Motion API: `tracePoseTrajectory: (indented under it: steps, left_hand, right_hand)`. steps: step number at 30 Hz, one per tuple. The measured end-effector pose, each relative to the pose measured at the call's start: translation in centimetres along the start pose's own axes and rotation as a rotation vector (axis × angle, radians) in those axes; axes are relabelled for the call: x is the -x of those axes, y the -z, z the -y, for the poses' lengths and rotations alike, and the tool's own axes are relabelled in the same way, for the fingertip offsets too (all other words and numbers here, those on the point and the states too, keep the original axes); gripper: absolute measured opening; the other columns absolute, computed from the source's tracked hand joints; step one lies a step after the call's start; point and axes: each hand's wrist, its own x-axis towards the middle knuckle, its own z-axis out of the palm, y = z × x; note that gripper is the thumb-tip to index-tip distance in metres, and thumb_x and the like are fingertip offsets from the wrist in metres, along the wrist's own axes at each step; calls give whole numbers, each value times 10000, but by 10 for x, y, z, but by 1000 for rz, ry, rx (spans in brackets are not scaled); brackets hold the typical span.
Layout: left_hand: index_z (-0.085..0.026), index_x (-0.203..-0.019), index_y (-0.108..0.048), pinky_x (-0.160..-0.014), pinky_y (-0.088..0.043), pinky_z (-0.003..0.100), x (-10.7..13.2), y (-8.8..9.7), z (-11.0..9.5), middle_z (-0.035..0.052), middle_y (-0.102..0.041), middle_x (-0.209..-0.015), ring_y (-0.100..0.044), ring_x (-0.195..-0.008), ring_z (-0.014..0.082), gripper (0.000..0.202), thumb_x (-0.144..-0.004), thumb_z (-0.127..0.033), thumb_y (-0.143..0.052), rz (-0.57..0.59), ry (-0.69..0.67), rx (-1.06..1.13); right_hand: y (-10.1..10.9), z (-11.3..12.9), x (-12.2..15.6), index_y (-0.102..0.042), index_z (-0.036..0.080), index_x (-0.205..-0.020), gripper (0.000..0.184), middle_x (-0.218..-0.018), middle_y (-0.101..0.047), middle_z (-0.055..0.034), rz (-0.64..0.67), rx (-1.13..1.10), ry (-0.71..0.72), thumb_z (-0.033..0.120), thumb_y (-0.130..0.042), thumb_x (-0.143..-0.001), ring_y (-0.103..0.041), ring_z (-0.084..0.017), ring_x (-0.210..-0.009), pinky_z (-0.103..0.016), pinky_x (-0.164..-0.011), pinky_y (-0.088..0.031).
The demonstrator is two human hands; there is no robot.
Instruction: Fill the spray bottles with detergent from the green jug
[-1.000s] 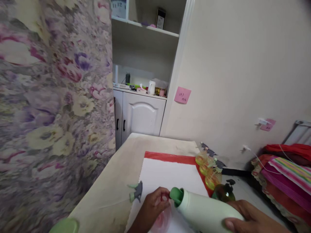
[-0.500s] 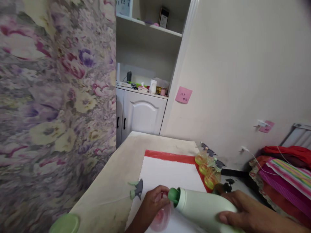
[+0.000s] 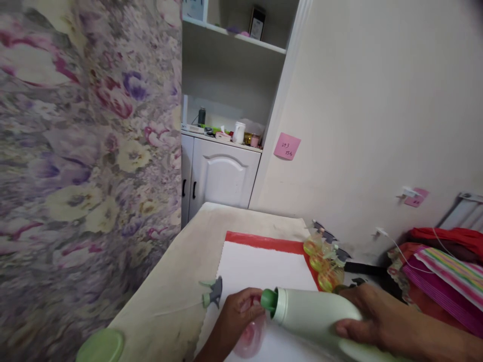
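My right hand (image 3: 372, 314) grips a large pale-green bottle (image 3: 313, 319) tipped on its side, its dark-green neck (image 3: 269, 300) pointing left. My left hand (image 3: 236, 317) is closed round a small clear pink bottle (image 3: 249, 339) right under that neck, on a white cloth (image 3: 260, 271). A green-and-grey spray head (image 3: 212, 295) lies on the table just left of my left hand.
Small yellow spray bottles (image 3: 320, 261) stand in a row at the cloth's right edge, over a red mat (image 3: 264, 240). A green lid (image 3: 100, 347) lies at the lower left. A floral curtain (image 3: 83, 151) hangs left; white cabinet (image 3: 219, 173) behind; striped bedding (image 3: 445, 271) right.
My right hand has slid further up onto the big bottle and levelled it, bringing its neck closer to the pink bottle. The left hand stays in place.
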Motion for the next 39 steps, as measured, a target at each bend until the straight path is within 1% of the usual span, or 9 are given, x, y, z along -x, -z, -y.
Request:
tracePoseTrajectory:
  steps: [3,6,14,20,24,28,31,37,39]
  left_hand:
    - [-209,-927,-740,-807,-471,278,0,0,-1,18,-767,-900,-668,-881,214,192,-752,-273,-693,-5,-3,-25]
    - [-206,-915,-735,-798,-467,275,0,-1,-1,16,-761,-886,-664,-867,208,181,-750,-262,-688,-16,-7,-50]
    - [-193,-841,-704,-705,-450,252,1,-4,0,-14,-718,-768,-634,-765,179,138,-714,-246,-691,-54,45,-51]
    - [-187,-842,-704,-707,-435,250,1,-3,-1,-14,-708,-763,-621,-760,173,139,-716,-247,-697,-38,43,-42]
    - [-187,-829,-701,-703,-430,247,0,-3,0,-20,-694,-745,-614,-751,169,131,-707,-233,-699,-39,35,-12]
    - [-188,-829,-702,-700,-432,249,1,-3,-1,-20,-689,-744,-610,-749,170,136,-706,-244,-698,-41,49,-4]
    - [-189,-837,-705,-704,-433,253,1,-3,-3,-19,-690,-742,-607,-744,171,151,-709,-269,-701,-40,43,-25]
    - [-188,-842,-708,-713,-428,253,1,-2,-1,-17,-699,-760,-611,-763,172,143,-703,-219,-691,-41,34,-37]
    - [-188,-838,-706,-704,-427,250,1,-3,-1,-21,-696,-750,-609,-752,167,139,-701,-203,-685,-44,33,-41]
  right_hand:
    - [3,5,0,-712,196,-938,323,-860,-749,-48,29,92,5,476,-633,-798,-649,-200,-732,-265,-593,-416]
    - [7,11,1,-710,200,-949,342,-925,-751,-66,22,134,3,496,-629,-797,-663,-231,-788,-284,-630,-441]
    - [12,15,0,-706,228,-936,330,-932,-736,-50,-4,168,9,514,-639,-786,-652,-232,-810,-301,-676,-449]
    - [16,19,-2,-697,220,-859,291,-819,-719,-36,37,175,15,495,-643,-780,-638,-203,-715,-264,-559,-401]
    - [17,22,-2,-699,216,-851,339,-836,-709,-53,-11,245,0,540,-646,-763,-629,-216,-727,-283,-589,-402]
    - [18,23,-2,-688,225,-840,270,-776,-699,-24,-12,232,68,485,-643,-783,-611,-178,-671,-268,-576,-393]
    - [19,23,-3,-683,225,-800,253,-749,-693,-11,-12,222,74,475,-662,-767,-604,-171,-648,-270,-579,-400]
    - [21,25,-3,-674,233,-778,253,-732,-699,-8,-3,241,89,485,-663,-764,-608,-181,-641,-305,-672,-446]
    - [22,26,-2,-687,232,-795,260,-752,-708,-17,-32,257,101,489,-660,-764,-613,-189,-667,-315,-707,-453]
